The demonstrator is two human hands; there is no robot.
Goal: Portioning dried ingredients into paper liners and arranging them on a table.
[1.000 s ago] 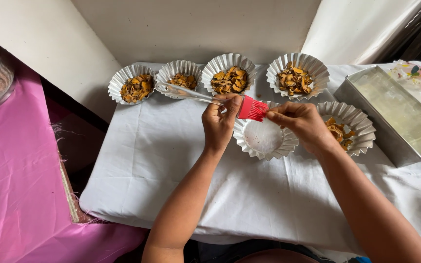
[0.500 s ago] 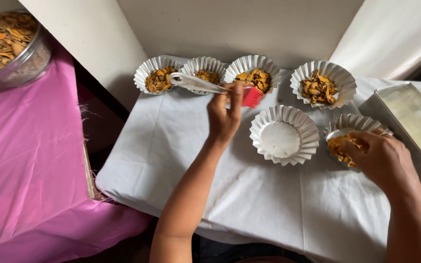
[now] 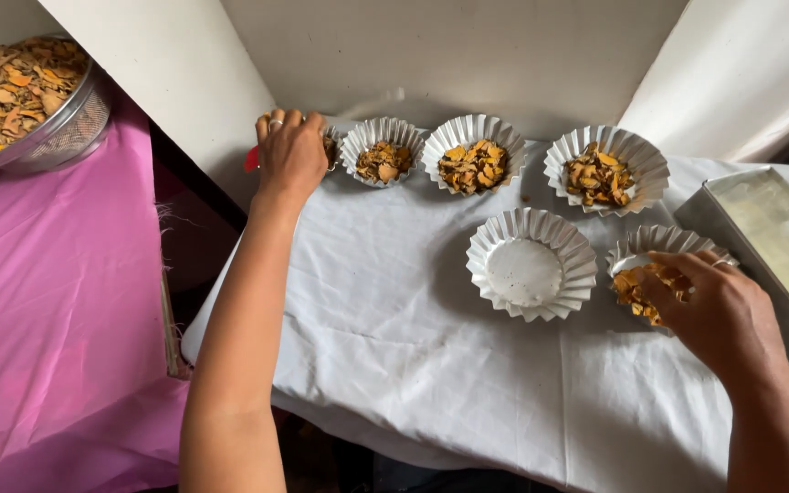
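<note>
My left hand (image 3: 289, 155) is closed at the far left end of the back row of cups, with a bit of the red brush (image 3: 251, 161) showing beside it. It covers most of the leftmost fluted foil cup (image 3: 331, 144). My right hand (image 3: 721, 315) lies over a filled fluted cup (image 3: 643, 251) at the right, fingertips on its orange-brown dried pieces (image 3: 634, 285). I cannot see whether it grips anything. An empty fluted cup (image 3: 530, 265) sits between my hands.
Three more filled cups (image 3: 383, 155) (image 3: 474, 155) (image 3: 604, 171) line the back of the white cloth (image 3: 394, 347). A metal tray (image 3: 773, 237) lies at the right edge. A steel bowl of dried pieces (image 3: 25, 100) stands on a pink cloth (image 3: 57, 301) at left.
My left hand carried the red brush from above the empty cup leftward to the end of the back row. My right hand left the empty cup and settled on the filled cup at right.
</note>
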